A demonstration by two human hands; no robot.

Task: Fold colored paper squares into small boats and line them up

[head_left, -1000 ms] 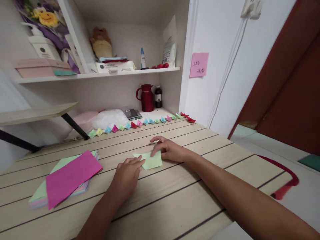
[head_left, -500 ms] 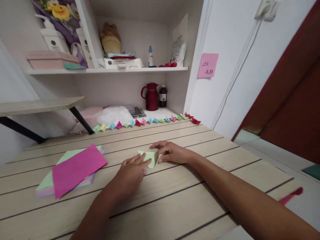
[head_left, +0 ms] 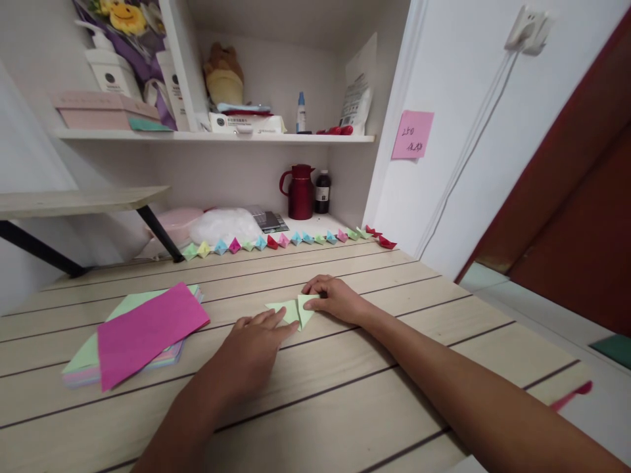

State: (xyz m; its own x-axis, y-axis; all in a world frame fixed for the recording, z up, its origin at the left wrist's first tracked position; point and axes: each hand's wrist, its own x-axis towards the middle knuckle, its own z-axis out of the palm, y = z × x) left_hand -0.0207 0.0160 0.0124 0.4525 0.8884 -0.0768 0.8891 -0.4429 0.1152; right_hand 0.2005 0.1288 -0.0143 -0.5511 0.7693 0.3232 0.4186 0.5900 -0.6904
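Note:
A small pale green sheet of paper (head_left: 290,311) lies on the wooden table, partly folded, with its right part lifted and turned over toward the left. My left hand (head_left: 259,335) rests flat with fingers spread, its fingertips pressing the paper's left part against the tabletop. At the other side, my right hand (head_left: 332,299) pinches the raised flap between thumb and fingers. The fingers behind the flap are partly hidden. To the left, a magenta sheet (head_left: 152,335) lies on top of a stack of coloured paper (head_left: 81,364).
A row of small folded paper boats (head_left: 296,238) runs along the table's back edge. Behind it stand a red jug (head_left: 300,194) and a dark bottle (head_left: 322,192). A raised wooden shelf (head_left: 83,202) with black legs stands at the left.
My right hand has brought the right part of the green paper over toward the left, so the flap now faces me. My left hand stays on the paper. The view has shifted slightly.

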